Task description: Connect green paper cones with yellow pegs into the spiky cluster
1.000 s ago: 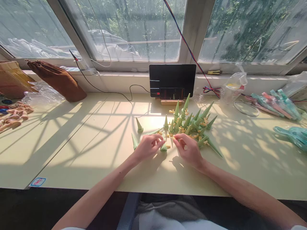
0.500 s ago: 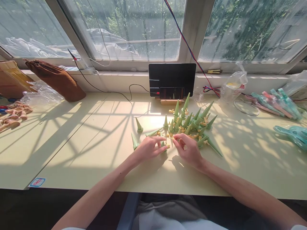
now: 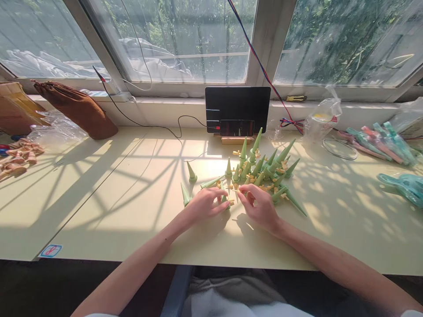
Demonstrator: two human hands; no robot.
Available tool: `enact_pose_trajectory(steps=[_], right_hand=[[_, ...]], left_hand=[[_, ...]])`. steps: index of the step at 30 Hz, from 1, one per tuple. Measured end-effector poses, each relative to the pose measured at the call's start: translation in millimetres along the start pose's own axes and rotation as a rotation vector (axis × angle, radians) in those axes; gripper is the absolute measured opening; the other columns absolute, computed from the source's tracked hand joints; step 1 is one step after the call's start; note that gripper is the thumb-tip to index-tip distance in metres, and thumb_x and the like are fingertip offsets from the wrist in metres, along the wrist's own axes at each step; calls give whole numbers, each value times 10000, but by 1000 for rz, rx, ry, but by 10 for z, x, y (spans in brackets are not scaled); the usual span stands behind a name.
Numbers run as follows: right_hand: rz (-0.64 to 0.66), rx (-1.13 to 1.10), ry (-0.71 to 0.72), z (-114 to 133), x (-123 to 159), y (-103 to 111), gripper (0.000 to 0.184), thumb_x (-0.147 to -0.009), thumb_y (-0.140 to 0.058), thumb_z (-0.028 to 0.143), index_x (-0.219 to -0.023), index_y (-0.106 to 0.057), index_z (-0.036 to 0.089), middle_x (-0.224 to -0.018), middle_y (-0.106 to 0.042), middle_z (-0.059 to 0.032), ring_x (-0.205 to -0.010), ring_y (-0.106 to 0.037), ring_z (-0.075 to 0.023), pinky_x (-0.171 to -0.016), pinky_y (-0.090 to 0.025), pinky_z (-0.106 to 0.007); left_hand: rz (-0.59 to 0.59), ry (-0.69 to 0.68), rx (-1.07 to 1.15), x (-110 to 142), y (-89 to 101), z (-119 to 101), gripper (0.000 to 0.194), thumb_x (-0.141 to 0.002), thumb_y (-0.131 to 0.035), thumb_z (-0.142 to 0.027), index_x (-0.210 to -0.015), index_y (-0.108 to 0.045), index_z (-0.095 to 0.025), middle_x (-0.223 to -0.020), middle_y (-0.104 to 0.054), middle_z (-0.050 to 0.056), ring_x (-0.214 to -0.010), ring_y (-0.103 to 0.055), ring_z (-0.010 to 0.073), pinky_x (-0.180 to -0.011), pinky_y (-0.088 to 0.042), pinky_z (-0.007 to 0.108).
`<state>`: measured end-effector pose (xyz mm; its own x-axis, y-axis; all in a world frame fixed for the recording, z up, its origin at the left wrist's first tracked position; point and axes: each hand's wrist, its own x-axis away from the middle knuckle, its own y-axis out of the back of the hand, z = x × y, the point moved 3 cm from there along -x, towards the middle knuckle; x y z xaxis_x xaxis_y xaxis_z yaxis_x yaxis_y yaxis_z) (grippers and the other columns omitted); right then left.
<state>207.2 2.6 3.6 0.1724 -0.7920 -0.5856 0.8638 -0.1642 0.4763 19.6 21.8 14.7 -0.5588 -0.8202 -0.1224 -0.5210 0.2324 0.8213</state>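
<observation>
My left hand (image 3: pixel 209 203) is curled around a small green cone (image 3: pixel 224 199), thumb and fingers on either side of it, partly hiding it. A small yellow peg-like piece (image 3: pixel 231 202) shows by the left thumb tip. Close by on the right, my right hand (image 3: pixel 259 206) pinches a thin pale-yellow piece (image 3: pixel 235 190) between thumb and forefinger, its end pointing toward the left hand. Just beyond both hands lies a cluster of green cones (image 3: pixel 254 164), some upright and some tipped over, with yellow pieces among them. Two separate cones (image 3: pixel 191 172) stand left of the cluster.
A black tablet (image 3: pixel 238 105) leans at the back, with a phone (image 3: pixel 237 127) on a wooden stand before it. A brown pouch (image 3: pixel 76 112) and wooden pieces (image 3: pixel 21 158) are at left. Plastic-wrapped items (image 3: pixel 383 141) and a teal packet (image 3: pixel 405 186) lie right.
Both hands stay in nearly the same place. The left fingers shift slightly around the cone; the cluster looks unchanged.
</observation>
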Motion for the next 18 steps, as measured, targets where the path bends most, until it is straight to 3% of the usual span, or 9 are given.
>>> enact_pose_trajectory(steps=[11,18], right_hand=[[13,3,-12,4,0,-2,49,-932,-540,219,-945,-586,205,-692,-579,26,-485,-449,-91,-505,-417,-238],[18,4,-17,-4,7,-7,50,-929,-544,210,-948,-590,202,-687,-572,26,-489,-444,-92,-510,-412,-241]], left_hand=[[43,-4,-33,10,6,-13,316,-923,-544,-396,-1142,-683,-217,-805,-671,16,-681,-605,155,-682,-468,276],[52,2,-15,10,13,-27,297,-911,-546,-429,-1053,-699,-218,-771,-657,12,-683,-606,159,-688,-471,281]])
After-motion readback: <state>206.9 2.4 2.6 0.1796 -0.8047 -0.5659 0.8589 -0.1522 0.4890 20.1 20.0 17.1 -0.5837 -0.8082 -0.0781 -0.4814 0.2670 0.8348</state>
